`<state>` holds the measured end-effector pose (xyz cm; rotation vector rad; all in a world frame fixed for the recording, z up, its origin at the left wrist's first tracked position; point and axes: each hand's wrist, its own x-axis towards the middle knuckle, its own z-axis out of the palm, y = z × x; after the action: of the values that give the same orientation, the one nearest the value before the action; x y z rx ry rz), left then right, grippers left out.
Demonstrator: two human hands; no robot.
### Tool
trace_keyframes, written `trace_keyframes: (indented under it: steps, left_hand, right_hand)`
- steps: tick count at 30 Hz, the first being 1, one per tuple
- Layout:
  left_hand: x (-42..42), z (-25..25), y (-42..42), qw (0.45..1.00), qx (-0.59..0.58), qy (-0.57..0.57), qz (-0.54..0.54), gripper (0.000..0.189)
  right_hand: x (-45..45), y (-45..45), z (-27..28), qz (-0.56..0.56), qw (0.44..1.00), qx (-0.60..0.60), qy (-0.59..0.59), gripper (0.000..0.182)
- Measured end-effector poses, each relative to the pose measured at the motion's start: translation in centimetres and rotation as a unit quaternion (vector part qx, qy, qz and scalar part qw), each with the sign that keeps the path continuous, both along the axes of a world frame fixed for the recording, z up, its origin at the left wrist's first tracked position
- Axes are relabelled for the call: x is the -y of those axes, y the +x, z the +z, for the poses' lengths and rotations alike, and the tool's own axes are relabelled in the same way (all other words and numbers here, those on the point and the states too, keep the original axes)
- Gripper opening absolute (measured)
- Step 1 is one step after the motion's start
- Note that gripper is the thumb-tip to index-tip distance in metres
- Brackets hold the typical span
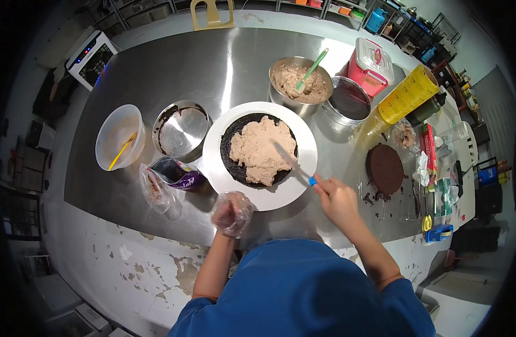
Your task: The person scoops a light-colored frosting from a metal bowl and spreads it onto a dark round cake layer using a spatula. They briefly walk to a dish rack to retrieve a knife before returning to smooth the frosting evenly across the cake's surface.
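Note:
My right hand (338, 202) grips a spatula knife (289, 156) by its blue-collared handle. Its blurred blade lies over the pale brown frosting (258, 147). The frosting covers most of a dark chocolate cake layer (228, 162), leaving a dark ring around it. This layer sits on a round white cake board or turntable (216, 126). My left hand (232, 215), in a clear plastic glove, is at the board's near rim with its fingers curled. Whether it holds the rim cannot be seen. Beyond the board stands a steel bowl (279, 99) of frosting with a green spatula (315, 67) in it.
On the steel table (165, 63), a cake pan (195, 151), white plastic bowl (102, 147) and purple pouch (190, 181) stand left. At right are a filled pan (350, 101), another chocolate layer (386, 168), a yellow film roll (409, 92), a pink-red container (365, 76) and scissors (426, 223).

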<state>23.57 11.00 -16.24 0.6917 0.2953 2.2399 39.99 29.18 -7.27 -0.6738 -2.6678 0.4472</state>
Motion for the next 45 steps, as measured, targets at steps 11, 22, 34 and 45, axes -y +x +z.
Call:
trace_keyframes:
  steps: [11,22,34,45]
  left_hand:
    - [-0.1,-0.9,-1.6,0.999,0.021,-0.013,0.02,0.034]
    - [-1.7,0.1,1.6,0.997,0.057,-0.055,-0.003,0.032]
    - [0.2,-0.6,-2.1,0.992,-0.023,-0.086,0.095,0.026]
    - [-0.7,-1.6,-0.6,0.979,-0.047,-0.157,0.121,0.025]
  right_hand:
    - [2.1,-2.0,-1.9,0.063,0.99,-0.075,0.101,0.025]
    - [0.5,-2.1,-0.3,0.045,0.999,-0.013,-0.002,0.022]
    - [2.2,2.3,-6.1,-0.171,0.828,-0.141,-0.515,0.03]
    - [4.9,0.1,-6.0,-0.132,0.801,-0.175,-0.558,0.035]
